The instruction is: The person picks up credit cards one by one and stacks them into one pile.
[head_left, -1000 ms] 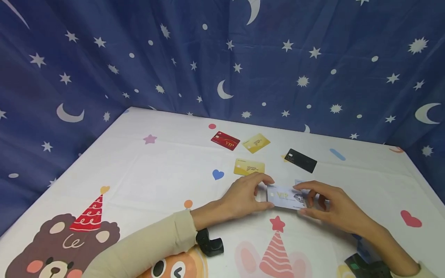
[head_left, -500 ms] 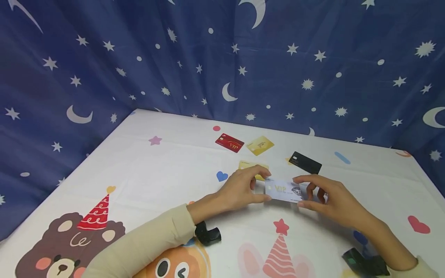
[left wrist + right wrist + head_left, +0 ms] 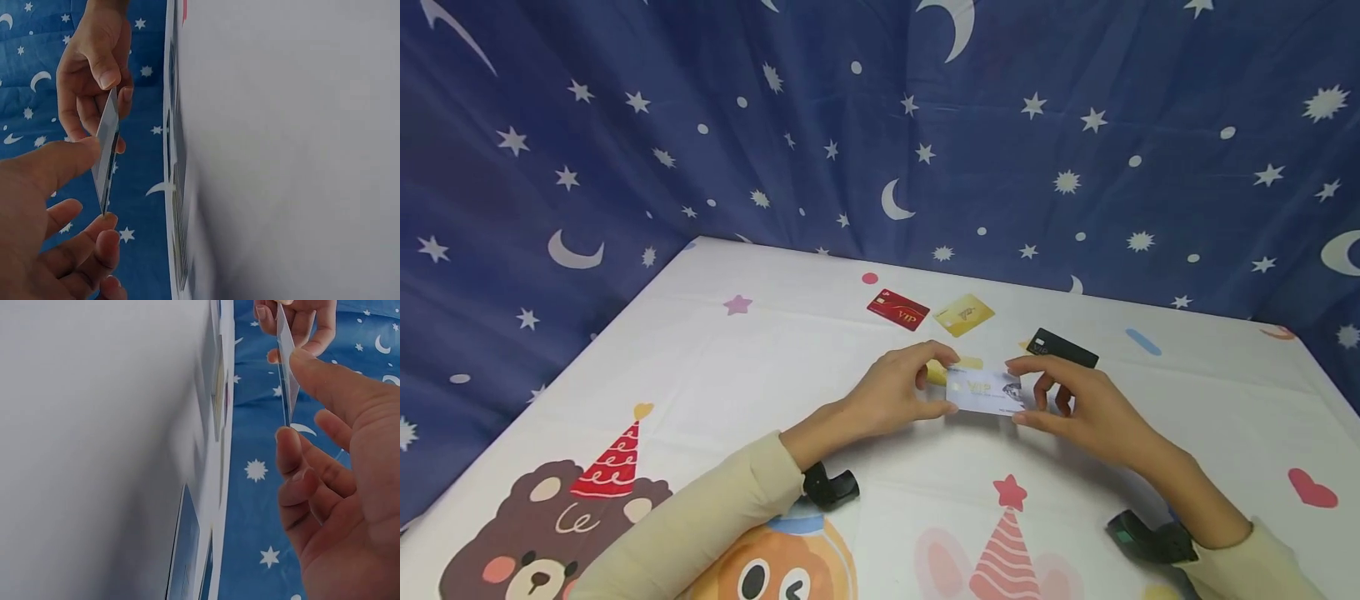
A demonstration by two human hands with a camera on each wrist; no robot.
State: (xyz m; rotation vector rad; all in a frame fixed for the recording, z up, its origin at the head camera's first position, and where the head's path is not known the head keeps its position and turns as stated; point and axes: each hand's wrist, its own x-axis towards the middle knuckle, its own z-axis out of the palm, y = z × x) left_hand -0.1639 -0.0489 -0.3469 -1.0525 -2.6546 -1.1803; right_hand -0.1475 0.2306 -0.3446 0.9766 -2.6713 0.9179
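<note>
A white VIP card with gold lettering and a dark figure hangs above the table, tilted. My left hand pinches its left end between thumb and fingers. At the opposite end my right hand pinches it the same way. Both wrist views show the card lifted clear of the tabletop, seen nearly edge-on. Just behind it lies a yellow card, partly hidden by the left hand and the white card. A black card rests beyond my right hand, its lower edge covered by that hand.
Farther back lie a red VIP card and another yellow card. A bluish card lies on the table in the right wrist view. The white printed tablecloth ends at a blue starry curtain.
Both hands have lifted the white card and carried it left and away from me, toward the nearer yellow card, now more covered. The head view has shifted slightly.
</note>
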